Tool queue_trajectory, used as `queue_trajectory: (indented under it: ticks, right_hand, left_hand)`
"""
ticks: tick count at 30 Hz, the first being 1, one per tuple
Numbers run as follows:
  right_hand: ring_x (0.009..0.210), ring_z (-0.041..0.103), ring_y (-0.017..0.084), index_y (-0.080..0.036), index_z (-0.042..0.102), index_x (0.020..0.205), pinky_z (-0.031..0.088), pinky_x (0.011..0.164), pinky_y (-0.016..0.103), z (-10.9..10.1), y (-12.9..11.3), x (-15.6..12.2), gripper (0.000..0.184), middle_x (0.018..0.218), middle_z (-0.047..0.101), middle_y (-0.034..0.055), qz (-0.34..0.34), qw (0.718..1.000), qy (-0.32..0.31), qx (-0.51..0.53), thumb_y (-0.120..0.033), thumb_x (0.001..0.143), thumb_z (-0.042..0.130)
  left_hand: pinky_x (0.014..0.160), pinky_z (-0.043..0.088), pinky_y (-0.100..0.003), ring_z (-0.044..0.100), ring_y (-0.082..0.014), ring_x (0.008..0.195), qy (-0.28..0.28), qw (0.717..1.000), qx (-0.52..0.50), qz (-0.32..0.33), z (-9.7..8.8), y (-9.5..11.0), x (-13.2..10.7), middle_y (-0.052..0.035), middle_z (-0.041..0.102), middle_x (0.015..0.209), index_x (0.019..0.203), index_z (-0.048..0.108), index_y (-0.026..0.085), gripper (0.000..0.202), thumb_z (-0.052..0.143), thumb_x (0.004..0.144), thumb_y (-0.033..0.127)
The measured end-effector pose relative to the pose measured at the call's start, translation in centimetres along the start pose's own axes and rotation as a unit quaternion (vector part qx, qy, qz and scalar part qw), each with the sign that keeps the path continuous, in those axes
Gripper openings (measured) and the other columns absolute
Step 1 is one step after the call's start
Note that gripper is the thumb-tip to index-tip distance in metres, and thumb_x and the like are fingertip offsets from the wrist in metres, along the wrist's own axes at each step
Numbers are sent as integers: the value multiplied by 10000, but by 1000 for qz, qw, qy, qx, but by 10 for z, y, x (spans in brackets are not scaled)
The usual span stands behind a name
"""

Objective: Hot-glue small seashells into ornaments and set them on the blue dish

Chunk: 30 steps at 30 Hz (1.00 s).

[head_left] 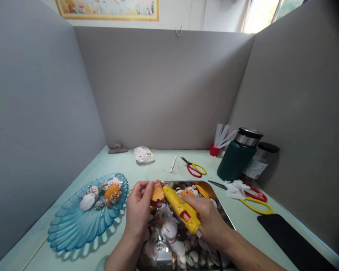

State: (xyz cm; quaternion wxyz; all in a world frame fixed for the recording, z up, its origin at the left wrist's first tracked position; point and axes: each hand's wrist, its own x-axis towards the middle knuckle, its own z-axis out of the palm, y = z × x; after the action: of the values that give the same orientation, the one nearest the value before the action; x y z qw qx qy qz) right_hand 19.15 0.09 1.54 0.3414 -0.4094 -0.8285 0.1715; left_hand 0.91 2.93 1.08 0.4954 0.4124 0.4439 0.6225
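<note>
My left hand (pixel 140 205) pinches an orange scallop shell (pixel 158 192) by its left edge. In my right hand (pixel 209 218) is a yellow hot glue gun (pixel 182 208), its nozzle pointing up and left at the shell; whether the tip touches it I cannot tell. Both hands are above a metal tray (pixel 225 217) full of seashells, among them a white scallop shell (pixel 170 227). To the left lies a blue shell-shaped glass dish (pixel 81 229) with several shells grouped at its far end, including an orange one (pixel 112 191).
Behind the tray lie small scissors (pixel 194 168), a white marker (pixel 173 164) and a crumpled packet (pixel 144 154). At right stand a green bottle (pixel 237 160), a clear jar (pixel 257 165) and a red cup of glue sticks (pixel 214 150). Larger scissors (pixel 255 200) and a black phone (pixel 290 237) lie nearer.
</note>
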Motion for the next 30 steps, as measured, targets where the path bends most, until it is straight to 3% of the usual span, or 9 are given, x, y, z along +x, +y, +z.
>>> queue_trajectory:
  ticks: [7, 15, 23, 27, 30]
  right_hand:
    - [567, 471, 138, -206, 450, 711, 302, 539, 257, 0, 0, 0, 200, 653, 539, -3, -2, 1000, 4, 1, -318, 876, 470]
    - [579, 488, 138, -205, 455, 731, 310, 547, 254, 0, 0, 0, 175, 669, 554, -3, 3, 1000, -6, 1, -304, 875, 476]
    - [576, 465, 139, -208, 448, 737, 306, 551, 254, 0, 0, -1, 151, 660, 527, -5, -8, 1000, -7, 0, -279, 868, 467]
    - [565, 463, 135, -206, 460, 742, 304, 545, 252, -1, -1, 0, 136, 654, 522, -11, -12, 1000, -7, -1, -278, 857, 476]
    - [565, 469, 137, -203, 476, 737, 305, 542, 253, -2, -2, 0, 152, 646, 531, -9, -16, 1000, -3, -3, -290, 861, 479]
  left_hand:
    - [414, 473, -207, 574, -119, 490, 40, 999, -11, 6, -2, -1, 1, 25, 627, 663, 815, 575, 173, 292, 672, 733, 436]
    - [429, 494, -214, 558, -122, 522, 23, 1000, 12, 8, -3, -1, 0, 13, 608, 665, 826, 577, 162, 305, 648, 751, 448]
    - [443, 496, -217, 572, -122, 533, 18, 999, 32, 22, -1, 1, -2, -30, 673, 791, 837, 578, 163, 310, 636, 758, 457]
    - [431, 481, -210, 558, -119, 506, 42, 998, 27, 25, 0, 3, -3, 7, 642, 688, 826, 579, 170, 306, 644, 751, 459]
    - [441, 486, -218, 563, -123, 505, 92, 994, 23, 49, -1, 4, -2, 11, 634, 685, 827, 578, 169, 304, 654, 745, 452]
